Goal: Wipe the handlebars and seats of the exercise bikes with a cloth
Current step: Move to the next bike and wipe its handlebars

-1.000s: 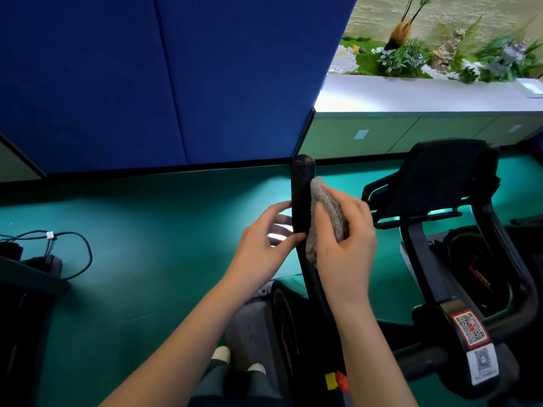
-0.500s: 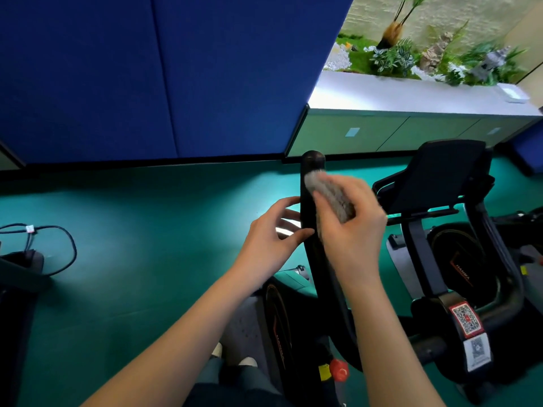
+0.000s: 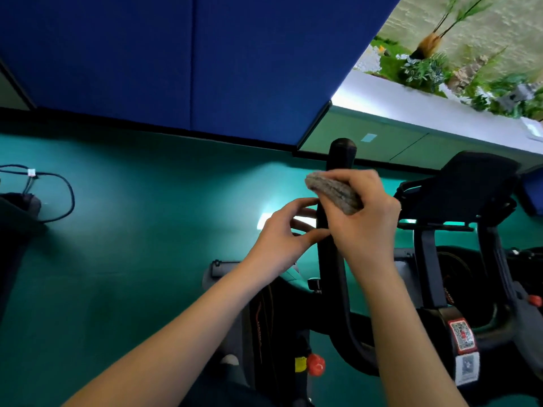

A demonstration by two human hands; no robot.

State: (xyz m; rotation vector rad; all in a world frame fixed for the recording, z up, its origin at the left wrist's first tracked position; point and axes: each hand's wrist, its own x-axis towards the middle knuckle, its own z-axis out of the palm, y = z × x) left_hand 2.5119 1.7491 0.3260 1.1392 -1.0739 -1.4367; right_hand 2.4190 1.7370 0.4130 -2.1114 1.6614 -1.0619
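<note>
A black upright handlebar (image 3: 342, 155) of the exercise bike rises in the middle of the view. My right hand (image 3: 364, 221) grips a folded grey cloth (image 3: 333, 191) and presses it against the bar just below its rounded tip. My left hand (image 3: 282, 239) steadies the bar from the left, thumb and fingers pinched around it under the cloth. The bar's lower part (image 3: 338, 286) curves down to the bike frame. A black console holder (image 3: 476, 186) of the bike stands to the right.
A blue partition wall (image 3: 191, 60) stands behind, above green floor (image 3: 132, 245). A white cabinet (image 3: 411, 113) topped with plants runs along the back right. A black cable (image 3: 58, 195) loops on the floor at left. A red knob (image 3: 316, 365) and QR stickers (image 3: 462, 334) sit on the frame.
My right hand has slid the cloth up the handlebar toward its tip and turned it flatter across the bar. My left hand keeps its grip lower down. The view has tilted.
</note>
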